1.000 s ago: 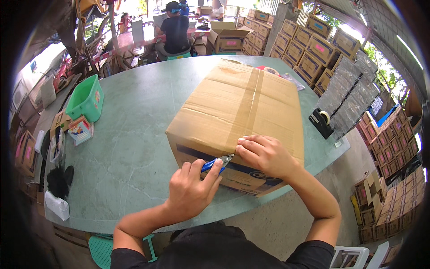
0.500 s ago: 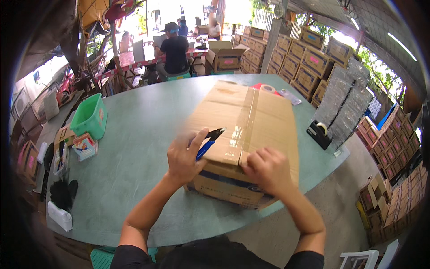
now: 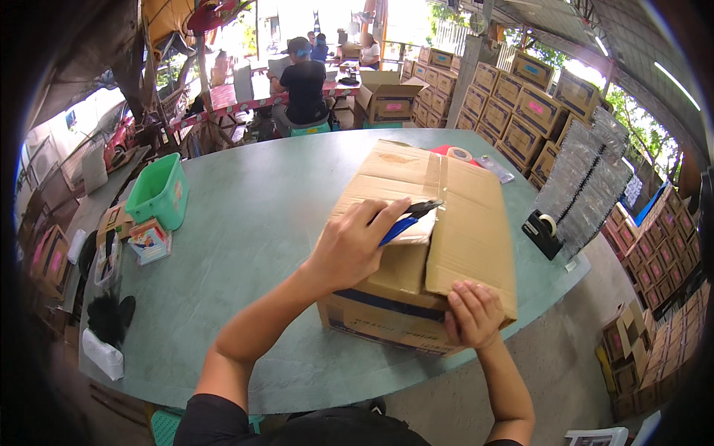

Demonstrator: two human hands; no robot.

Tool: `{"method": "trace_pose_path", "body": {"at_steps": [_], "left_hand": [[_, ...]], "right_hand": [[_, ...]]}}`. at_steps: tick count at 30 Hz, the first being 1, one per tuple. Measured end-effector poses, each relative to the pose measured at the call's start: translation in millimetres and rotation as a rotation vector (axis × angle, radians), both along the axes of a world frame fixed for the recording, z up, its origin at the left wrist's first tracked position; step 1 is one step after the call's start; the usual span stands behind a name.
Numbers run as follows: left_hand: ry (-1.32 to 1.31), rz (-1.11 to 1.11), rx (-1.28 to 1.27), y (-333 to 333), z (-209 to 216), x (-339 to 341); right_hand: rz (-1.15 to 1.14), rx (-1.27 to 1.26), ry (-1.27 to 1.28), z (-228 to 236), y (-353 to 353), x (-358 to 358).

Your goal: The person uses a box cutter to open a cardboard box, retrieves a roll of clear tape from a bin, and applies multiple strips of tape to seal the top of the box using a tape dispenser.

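While the person's left hand (image 3: pixel 353 245) wraps round blue-handled, black-nosed cutters (image 3: pixel 402 227), their tips lie at the clear-taped seam (image 3: pixel 443 175) of a large brown cardboard box (image 3: pixel 387 320), right of centre on a grey-green desk (image 3: pixel 245 260). The right hand (image 3: pixel 474 312) is clamped on the near edge of the box's right top flap (image 3: pixel 480 238), apparently to steady it. Toward the frame's left, a light green plastic bin (image 3: pixel 176 214) stands near the desk's edge, perhaps leaving the box room.
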State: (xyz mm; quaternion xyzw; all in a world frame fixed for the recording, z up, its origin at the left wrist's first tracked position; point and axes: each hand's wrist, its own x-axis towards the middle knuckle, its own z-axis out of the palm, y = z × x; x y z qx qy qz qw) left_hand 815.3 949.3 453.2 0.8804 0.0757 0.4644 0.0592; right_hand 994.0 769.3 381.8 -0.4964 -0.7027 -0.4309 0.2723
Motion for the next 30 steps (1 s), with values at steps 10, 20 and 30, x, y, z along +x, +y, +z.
{"method": "trace_pose_path", "body": {"at_steps": [10, 20, 30], "left_hand": [[-0.050, -0.077, -0.040, 5, 2, 2], [-0.490, 0.060, -0.324, 49, 8, -47], [-0.672, 0.128, -0.345, 67, 38, -127]], "right_hand": [[0.722, -0.347, 2.061, 64, 72, -60], [0.770, -0.608, 1.862, 137, 171, -127], [0.279, -1.345, 0.007, 38, 227, -190]]}}
